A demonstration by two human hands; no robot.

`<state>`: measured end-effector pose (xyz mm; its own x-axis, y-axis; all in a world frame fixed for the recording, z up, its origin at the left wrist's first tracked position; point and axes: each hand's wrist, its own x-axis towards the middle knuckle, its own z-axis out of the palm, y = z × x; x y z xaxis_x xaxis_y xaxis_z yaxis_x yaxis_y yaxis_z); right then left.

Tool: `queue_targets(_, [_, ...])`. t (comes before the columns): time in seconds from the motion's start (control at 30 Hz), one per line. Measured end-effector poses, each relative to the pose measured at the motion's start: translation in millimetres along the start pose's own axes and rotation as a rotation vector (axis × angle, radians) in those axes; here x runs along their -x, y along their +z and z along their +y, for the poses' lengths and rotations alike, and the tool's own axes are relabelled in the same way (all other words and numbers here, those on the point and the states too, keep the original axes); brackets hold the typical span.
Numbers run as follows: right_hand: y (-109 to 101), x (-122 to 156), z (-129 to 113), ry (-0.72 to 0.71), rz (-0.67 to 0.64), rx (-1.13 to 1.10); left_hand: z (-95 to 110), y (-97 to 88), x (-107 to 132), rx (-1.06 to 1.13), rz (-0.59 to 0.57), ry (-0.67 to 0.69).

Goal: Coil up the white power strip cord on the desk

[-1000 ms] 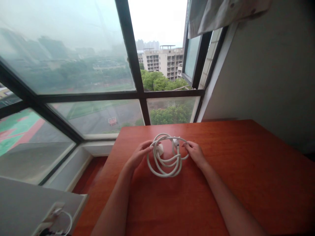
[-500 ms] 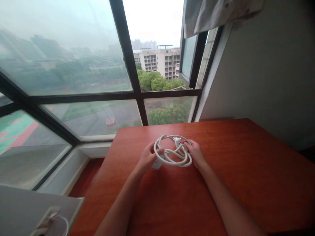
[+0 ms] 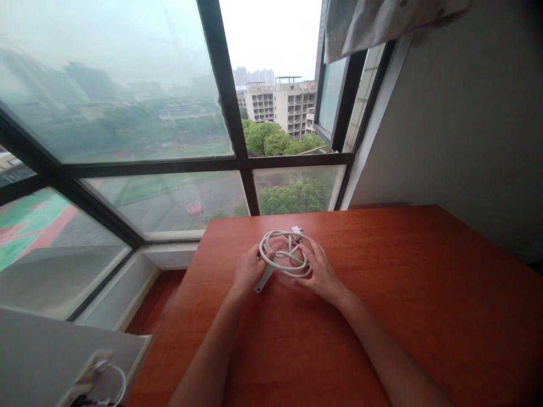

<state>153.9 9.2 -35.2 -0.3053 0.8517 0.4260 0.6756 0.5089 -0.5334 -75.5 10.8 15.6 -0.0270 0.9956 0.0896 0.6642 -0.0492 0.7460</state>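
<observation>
A white power cord (image 3: 285, 270) is wound in loose loops above the table, its plug (image 3: 297, 230) sticking out at the far side. Below the loops hangs a white power strip (image 3: 263, 280), seen mostly edge-on and partly covered by the hand and cord. My left hand (image 3: 251, 270) is closed round the left side of the coil and the strip, thumb over the cord. On the right, my right hand (image 3: 320, 271) curves round the loops, its fingers and thumb against the cord.
The reddish-brown wooden table (image 3: 424, 294) spreads under both hands. Behind it stand dark-framed windows (image 3: 169, 167), one pane open beneath a hanging cloth (image 3: 373, 25). At lower left, a wall outlet (image 3: 99, 364) has a white cable plugged in.
My right hand has moved left and wraps further round the coil. The loops are drawn closer together, and the plug has shifted to the far edge. The power strip is now turned more edge-on.
</observation>
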Motion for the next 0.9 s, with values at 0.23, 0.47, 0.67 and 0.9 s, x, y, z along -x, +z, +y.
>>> queue_targets(0.23, [2.2, -1.6, -10.6, 0.015, 0.081, 0.108, 0.9, 1.4, 0.8, 0.010, -0.014, 0.032])
queue_targets(0.47, [-8.1, -4.1, -11.7, -0.012, 0.185, 0.151, -3.4, 9.0, -3.1, 0.163, -0.073, 0.060])
queue_targets(0.67, [-10.3, -5.8, -12.1, -0.116, 0.049, 0.136, -5.4, 5.5, -4.2, 0.162, -0.106, 0.082])
queue_targets(0.9, [-0.9, -10.2, -14.3, -0.042, 0.078, 0.179, -4.5, -4.5, -4.8, 0.274, -0.279, 0.088])
